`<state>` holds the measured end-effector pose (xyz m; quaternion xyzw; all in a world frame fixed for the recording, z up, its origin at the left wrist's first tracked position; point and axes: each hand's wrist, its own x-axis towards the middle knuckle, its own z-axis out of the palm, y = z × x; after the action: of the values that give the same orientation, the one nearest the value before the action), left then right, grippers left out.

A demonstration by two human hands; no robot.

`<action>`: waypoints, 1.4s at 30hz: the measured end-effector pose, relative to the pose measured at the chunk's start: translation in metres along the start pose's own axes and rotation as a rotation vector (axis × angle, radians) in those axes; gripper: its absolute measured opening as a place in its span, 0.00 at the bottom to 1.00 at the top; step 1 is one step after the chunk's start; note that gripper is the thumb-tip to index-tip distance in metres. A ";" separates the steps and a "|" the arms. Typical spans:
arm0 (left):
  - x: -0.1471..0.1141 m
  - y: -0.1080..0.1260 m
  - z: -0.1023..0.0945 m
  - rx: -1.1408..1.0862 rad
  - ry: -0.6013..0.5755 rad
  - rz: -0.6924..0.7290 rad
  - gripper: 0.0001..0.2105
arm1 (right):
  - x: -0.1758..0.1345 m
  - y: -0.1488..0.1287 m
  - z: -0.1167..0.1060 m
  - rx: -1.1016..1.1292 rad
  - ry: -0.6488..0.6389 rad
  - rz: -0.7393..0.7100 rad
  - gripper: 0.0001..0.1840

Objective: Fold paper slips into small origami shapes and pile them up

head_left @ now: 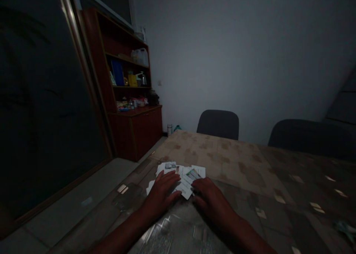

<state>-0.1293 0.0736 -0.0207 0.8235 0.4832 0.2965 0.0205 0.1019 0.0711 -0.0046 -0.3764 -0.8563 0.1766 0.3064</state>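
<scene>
A loose, overlapping pile of white printed cards (185,185) lies on the patterned table, some showing small pictures and dark print. My left hand (164,189) rests over the left side of the pile, palm down, its fingers stretched out and apart. At the pile's right edge is my right hand (207,191), fingers bent, with the fingertips touching a card that has a green picture (193,174). Whether the right fingers pinch that card is not clear in the dim light. Both hands cover part of the cards.
The table (219,155) has a patterned, shiny cover. Behind it stand a dark chair (218,124) and another chair (306,135) by the wall. A red-brown cabinet (146,129) with filled shelves is at the left, beside a dark glass door (47,98).
</scene>
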 end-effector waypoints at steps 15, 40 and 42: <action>-0.003 0.012 0.014 0.059 -0.045 0.205 0.20 | 0.011 0.019 -0.013 -0.073 -0.038 0.042 0.19; 0.000 0.005 0.006 0.003 0.283 0.092 0.14 | 0.013 0.027 -0.006 -0.390 0.126 -0.076 0.07; 0.000 0.004 0.008 0.023 0.264 0.136 0.13 | 0.013 0.027 -0.012 -0.404 0.156 -0.126 0.06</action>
<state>-0.1217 0.0734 -0.0264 0.8083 0.4284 0.3973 -0.0729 0.1172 0.0992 -0.0047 -0.3883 -0.8698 -0.0475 0.3006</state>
